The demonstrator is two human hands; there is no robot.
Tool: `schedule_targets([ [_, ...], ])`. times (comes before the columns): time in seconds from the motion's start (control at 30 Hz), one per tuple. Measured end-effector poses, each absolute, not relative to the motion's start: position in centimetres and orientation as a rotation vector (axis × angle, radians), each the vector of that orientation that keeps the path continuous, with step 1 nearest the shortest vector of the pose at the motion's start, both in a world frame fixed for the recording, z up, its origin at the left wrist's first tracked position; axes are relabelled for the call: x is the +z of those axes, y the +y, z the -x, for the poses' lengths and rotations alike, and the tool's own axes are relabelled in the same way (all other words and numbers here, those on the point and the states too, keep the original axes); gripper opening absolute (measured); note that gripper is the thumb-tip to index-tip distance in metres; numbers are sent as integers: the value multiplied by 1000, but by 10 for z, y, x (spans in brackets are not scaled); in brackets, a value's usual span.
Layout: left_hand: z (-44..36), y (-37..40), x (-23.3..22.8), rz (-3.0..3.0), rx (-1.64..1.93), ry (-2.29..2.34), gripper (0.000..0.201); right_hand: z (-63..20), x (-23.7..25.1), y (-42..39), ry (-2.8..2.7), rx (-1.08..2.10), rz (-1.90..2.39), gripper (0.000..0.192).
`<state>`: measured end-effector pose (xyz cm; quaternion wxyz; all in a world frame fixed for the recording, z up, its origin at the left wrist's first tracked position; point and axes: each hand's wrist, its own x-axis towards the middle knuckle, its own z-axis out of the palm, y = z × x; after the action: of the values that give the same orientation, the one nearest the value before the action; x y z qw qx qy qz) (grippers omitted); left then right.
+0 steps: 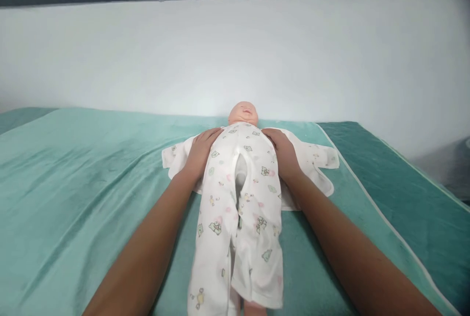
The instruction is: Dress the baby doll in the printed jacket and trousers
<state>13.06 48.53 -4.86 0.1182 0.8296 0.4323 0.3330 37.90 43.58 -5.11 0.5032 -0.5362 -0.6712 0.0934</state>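
Note:
A baby doll lies on its back on a teal blanket, head pointing away from me. It wears a white printed romper, whose front gapes open down the middle. A second white garment is spread flat under the doll, sleeves out to both sides. My left hand cups the doll's side at the chest on the left. My right hand cups the opposite side. Both hands grip the doll's torso through the romper.
The blanket covers a bed or table that ends at a white wall behind the doll's head. A darker teal strip with a white seam runs along the right edge.

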Motion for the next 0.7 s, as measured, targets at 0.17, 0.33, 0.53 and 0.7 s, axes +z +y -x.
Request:
schedule_targets([
  [0.17, -121, 462, -55, -2442, 1003, 1149, 50, -378, -61, 415, -1475, 286, 1434, 32],
  [0.33, -125, 442, -49, -2454, 970, 1253, 45, -382, -62, 412, -1269, 556, 1547, 18],
  [0.53, -138, 427, -39, -2232, 1047, 1491, 31, -383, -53, 415, -1156, 799, 1437, 22],
  [0.7, -145, 418, -43, -1650, 1137, 1308, 22, -382, -41, 404, -1257, 773, 1375, 20],
])
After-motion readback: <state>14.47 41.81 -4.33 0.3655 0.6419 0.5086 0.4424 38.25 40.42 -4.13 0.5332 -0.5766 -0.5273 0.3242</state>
